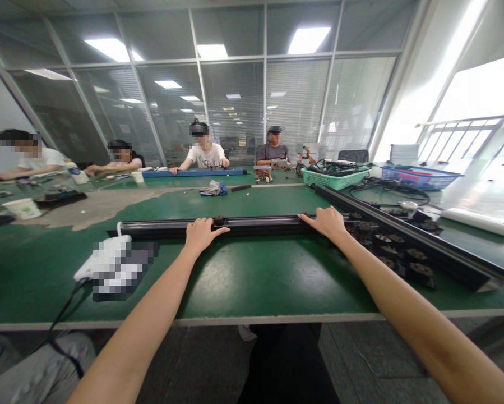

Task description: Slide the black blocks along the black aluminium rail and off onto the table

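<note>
Bare forearms (151, 314) cross the table's (252, 280) near edge; left hand (198, 235) and right hand (329, 223) touch a black bar (260, 225) parallel to it, thumbs spread, fingers' clamp unclear. Sliding it rightward could scatter black parts (420, 270).

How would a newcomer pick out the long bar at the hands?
On the green table, find the left hand and right hand. The long black bar at both runs roughly parallel to the table's near edge, unlike the black rail slanting away at right.
</note>
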{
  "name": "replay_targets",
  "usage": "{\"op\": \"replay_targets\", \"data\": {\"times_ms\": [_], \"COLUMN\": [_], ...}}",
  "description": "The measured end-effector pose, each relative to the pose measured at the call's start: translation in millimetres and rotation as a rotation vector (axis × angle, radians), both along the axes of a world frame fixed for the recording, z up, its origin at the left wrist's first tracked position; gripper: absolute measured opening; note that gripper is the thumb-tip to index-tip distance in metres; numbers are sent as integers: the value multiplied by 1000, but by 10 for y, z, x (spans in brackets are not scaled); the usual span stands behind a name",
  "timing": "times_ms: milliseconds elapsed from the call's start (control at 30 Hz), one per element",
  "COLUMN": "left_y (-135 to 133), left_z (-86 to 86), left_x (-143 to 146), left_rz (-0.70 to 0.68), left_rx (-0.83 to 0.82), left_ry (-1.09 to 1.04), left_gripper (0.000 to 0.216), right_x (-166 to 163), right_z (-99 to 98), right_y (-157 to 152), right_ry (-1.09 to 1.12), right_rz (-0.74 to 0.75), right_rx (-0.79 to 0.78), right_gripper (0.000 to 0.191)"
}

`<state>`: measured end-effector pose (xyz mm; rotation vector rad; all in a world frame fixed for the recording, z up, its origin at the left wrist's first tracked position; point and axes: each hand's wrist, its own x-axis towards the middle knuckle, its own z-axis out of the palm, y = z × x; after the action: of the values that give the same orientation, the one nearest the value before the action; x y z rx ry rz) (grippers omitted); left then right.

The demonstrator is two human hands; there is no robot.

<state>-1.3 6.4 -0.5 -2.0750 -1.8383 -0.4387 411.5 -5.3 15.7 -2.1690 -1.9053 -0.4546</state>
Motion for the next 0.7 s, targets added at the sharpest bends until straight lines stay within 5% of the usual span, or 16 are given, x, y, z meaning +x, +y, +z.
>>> {"op": "replay_targets", "data": {"times_ms": [700], "left_y": [-4], "left_z": [11], "left_x": [7], "left_rz": [-1], "left_rx": [-8], "left_ry": [-4], "left_gripper": [78], "right_x": [-146], "right_z": [-58], "right_y": [37], "right_ry": [-7], "right_rz": [-10], "right_rx": [8], "right_gripper": [49]}}
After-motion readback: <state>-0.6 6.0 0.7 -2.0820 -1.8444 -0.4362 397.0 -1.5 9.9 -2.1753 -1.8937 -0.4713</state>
